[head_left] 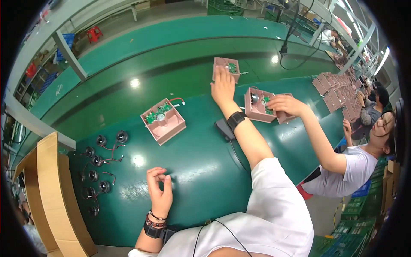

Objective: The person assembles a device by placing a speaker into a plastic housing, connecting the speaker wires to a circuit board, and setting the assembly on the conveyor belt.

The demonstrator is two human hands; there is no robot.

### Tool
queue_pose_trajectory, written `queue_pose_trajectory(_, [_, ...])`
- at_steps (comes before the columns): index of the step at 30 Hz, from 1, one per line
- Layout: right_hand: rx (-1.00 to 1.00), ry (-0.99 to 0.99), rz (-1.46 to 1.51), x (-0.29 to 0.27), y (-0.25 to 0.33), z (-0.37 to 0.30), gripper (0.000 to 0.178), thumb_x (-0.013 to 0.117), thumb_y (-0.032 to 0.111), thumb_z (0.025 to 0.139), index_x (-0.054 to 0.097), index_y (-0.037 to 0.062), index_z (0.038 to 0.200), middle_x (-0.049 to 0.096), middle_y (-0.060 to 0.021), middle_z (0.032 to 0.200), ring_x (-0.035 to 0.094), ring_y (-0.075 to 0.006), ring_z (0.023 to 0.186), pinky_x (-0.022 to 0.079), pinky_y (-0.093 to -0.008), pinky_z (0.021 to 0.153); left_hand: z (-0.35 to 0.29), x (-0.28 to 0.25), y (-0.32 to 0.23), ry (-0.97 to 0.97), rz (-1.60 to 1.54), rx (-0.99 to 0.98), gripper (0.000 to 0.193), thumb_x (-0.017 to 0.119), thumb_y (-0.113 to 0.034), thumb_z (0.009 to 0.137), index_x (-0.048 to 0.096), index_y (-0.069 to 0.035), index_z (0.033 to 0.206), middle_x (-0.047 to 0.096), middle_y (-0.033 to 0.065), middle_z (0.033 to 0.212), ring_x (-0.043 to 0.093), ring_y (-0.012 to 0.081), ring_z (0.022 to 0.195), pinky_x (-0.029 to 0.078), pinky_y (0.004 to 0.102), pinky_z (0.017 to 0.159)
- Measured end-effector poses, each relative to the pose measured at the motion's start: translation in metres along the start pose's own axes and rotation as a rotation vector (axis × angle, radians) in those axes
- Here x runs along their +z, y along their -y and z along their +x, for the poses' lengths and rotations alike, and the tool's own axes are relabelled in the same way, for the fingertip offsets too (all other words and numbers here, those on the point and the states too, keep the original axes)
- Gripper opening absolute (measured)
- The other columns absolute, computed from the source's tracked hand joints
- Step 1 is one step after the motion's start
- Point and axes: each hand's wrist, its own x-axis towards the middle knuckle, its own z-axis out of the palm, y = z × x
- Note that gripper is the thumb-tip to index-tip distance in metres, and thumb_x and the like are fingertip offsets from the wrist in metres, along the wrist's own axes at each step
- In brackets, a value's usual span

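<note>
My left hand (159, 190) hovers over the near part of the green bench, fingers loosely curled, a gap to the thumb and nothing held. Stretched far forward, my right hand (223, 88) grips the near side of a pink plastic box (235, 77), its fingers reaching over the wall; a green circuit board shows inside. The thumb's hold is partly hidden. Between my hands sits a second pink box (171, 130), open at the top, with green boards, a round part and a red lead with a white plug.
Several black round speakers (104, 186) with wires lie left, beside a cardboard box (53, 192). A black adapter (224, 129) with a cord lies under my right forearm. At right, a co-worker's hand (284, 105) touches another pink box (252, 112). Many pink housings (338, 90) are piled farther right.
</note>
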Motion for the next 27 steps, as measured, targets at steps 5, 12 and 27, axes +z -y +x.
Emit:
queue_pose_trajectory(5, [0.160, 0.192, -0.254, 0.038, -0.019, 0.033, 0.058, 0.072, 0.034, 0.077, 0.053, 0.0071, 0.125, 0.055, -0.0096, 0.127, 0.047, -0.0250, 0.123, 0.032, -0.0469, 0.100, 0.000, 0.000, 0.004, 0.032, 0.032, -0.012, 0.021, 0.056, 0.003, 0.088, 0.049, -0.001, 0.108, 0.049, 0.0079, 0.108, 0.051, 0.0097, 0.081, 0.043, 0.0235, 0.079])
queue_pose_trajectory(12, [0.046, -0.107, -0.084, 0.022, -0.027, 0.027, 0.030, 0.071, 0.029, 0.078, 0.059, 0.0096, 0.098, 0.061, -0.0041, 0.097, 0.055, -0.0230, 0.103, 0.034, -0.0451, 0.092, 0.002, 0.005, -0.001, 0.039, 0.077, 0.012, 0.013, 0.060, 0.002, 0.086, 0.054, 0.000, 0.098, 0.055, 0.0082, 0.093, 0.054, 0.0130, 0.069, 0.046, 0.0248, 0.066])
queue_pose_trajectory(27, [-0.425, 0.137, 0.381, -0.189, 0.050, -0.144, 0.031, 0.074, 0.028, 0.076, 0.055, 0.0059, 0.083, 0.053, -0.0065, 0.082, 0.052, -0.0253, 0.083, 0.032, -0.0400, 0.083, 0.031, -0.086, -0.012, -0.302, 0.846, 0.175, 0.022, 0.067, -0.009, 0.079, 0.060, -0.007, 0.100, 0.058, 0.0098, 0.100, 0.056, 0.0286, 0.092, 0.046, 0.0395, 0.078])
